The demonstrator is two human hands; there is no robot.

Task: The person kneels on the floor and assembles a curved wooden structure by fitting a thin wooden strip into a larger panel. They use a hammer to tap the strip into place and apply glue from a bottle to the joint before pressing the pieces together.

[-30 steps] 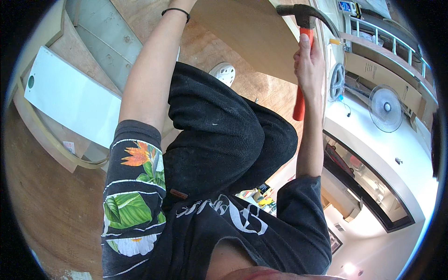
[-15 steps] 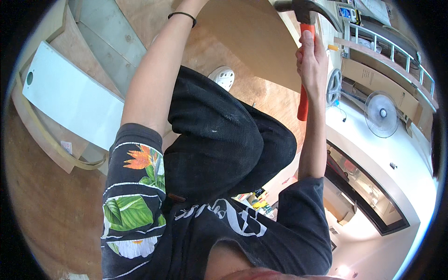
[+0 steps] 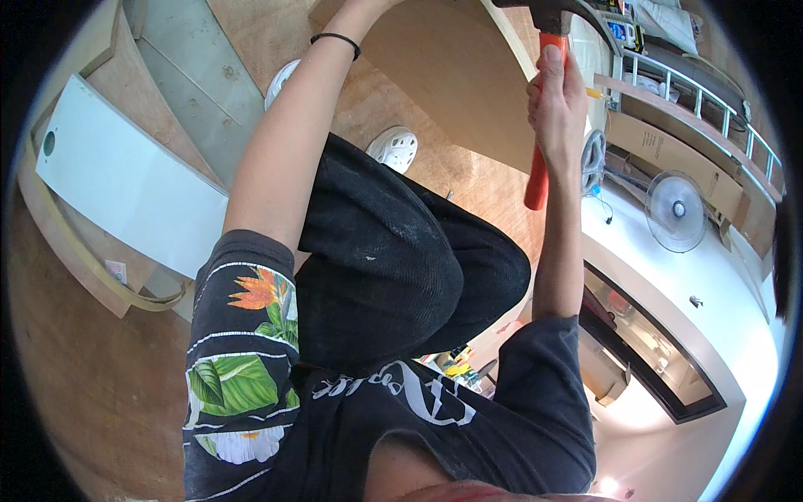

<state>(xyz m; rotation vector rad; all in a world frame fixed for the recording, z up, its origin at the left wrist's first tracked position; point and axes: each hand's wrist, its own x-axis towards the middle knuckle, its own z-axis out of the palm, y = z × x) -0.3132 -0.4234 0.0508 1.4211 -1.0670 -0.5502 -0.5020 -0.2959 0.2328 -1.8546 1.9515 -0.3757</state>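
My right hand (image 3: 556, 105) is closed round the orange handle of a claw hammer (image 3: 538, 180), thumb lying along the handle. Its dark metal head is at the top edge of the view, partly cut off. My left arm stretches up to the top edge, where only the base of my left hand (image 3: 372, 7) shows; the fingers are out of the picture. That hand is nearest to a large brown wooden panel (image 3: 435, 75), and whether it touches the panel cannot be seen.
White clogs (image 3: 393, 150) are on my feet on the wooden floor. A pale panel with a round hole (image 3: 125, 176) lies at the left beside curved wooden pieces. To the right are a fan (image 3: 676, 211), a ladder (image 3: 698, 100) and a long cardboard box (image 3: 669, 151).
The hammer has risen slightly, its head now more cut off by the top edge. My left forearm has shifted a little right, and a second clog shows beside it.
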